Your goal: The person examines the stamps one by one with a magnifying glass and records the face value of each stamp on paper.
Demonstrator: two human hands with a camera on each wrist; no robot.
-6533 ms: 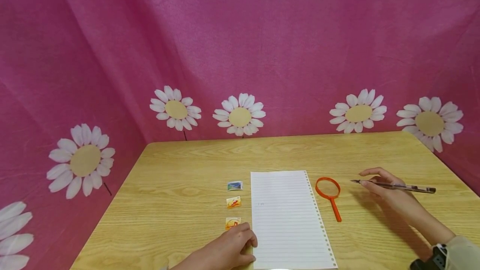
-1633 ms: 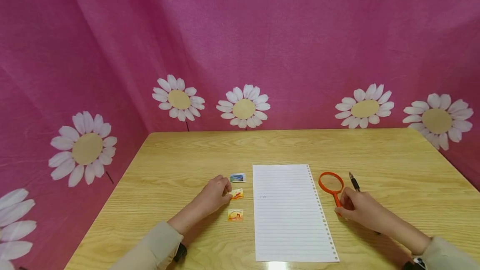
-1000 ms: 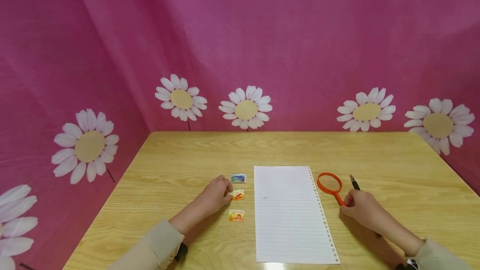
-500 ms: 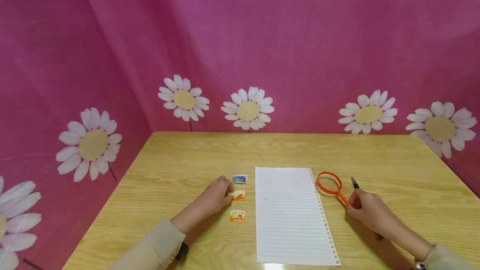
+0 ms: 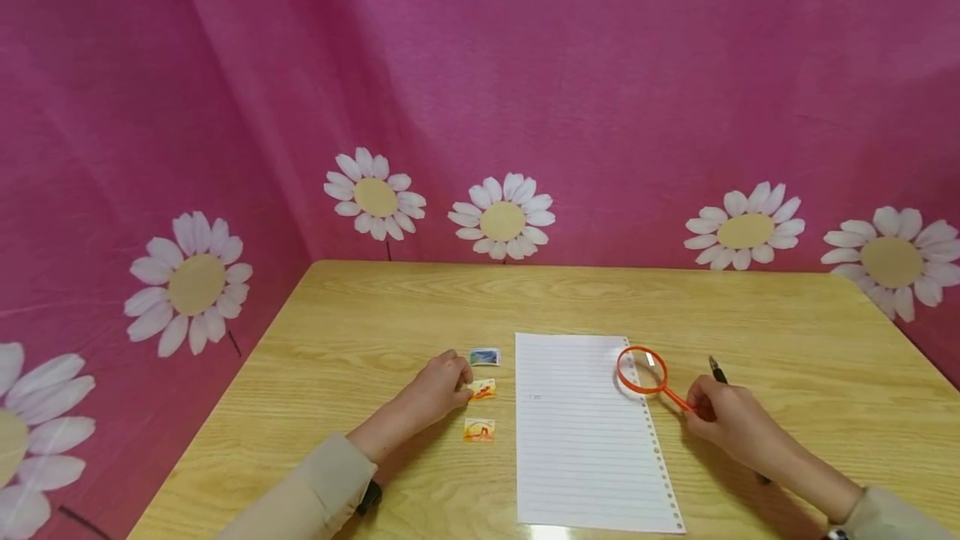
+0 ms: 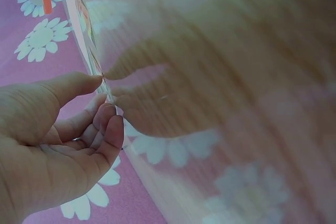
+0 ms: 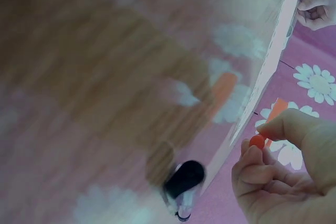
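Observation:
In the head view my right hand [image 5: 738, 419] pinches the handle of an orange magnifying glass [image 5: 677, 400] between thumb and fingers. Its round lens is raised above the right, perforated edge of a lined paper sheet [image 5: 585, 457]. The handle's round end [image 7: 257, 141] shows at the fingertips in the right wrist view. My left hand [image 5: 431, 398] rests at the left edge of the middle stamp [image 5: 483, 388], which is yellow and red. Thumb and loosely bent fingers [image 6: 113, 135] touch the tabletop there, slightly apart. The stamp lies flat.
A blue-green stamp [image 5: 485, 357] lies beyond the middle one, a yellow stamp [image 5: 479, 430] nearer. Beside and partly under my right hand lies a pen [image 5: 718, 372], nib pointing away. Faint handwriting marks the sheet's left side. A pink flowered curtain [image 5: 600, 90] stands behind the wooden table [image 5: 375, 298].
Earlier my right hand held the pen; it now lies on the table. The magnifying glass has come up and moved left over the sheet's edge. My left hand moved from the near to the middle stamp.

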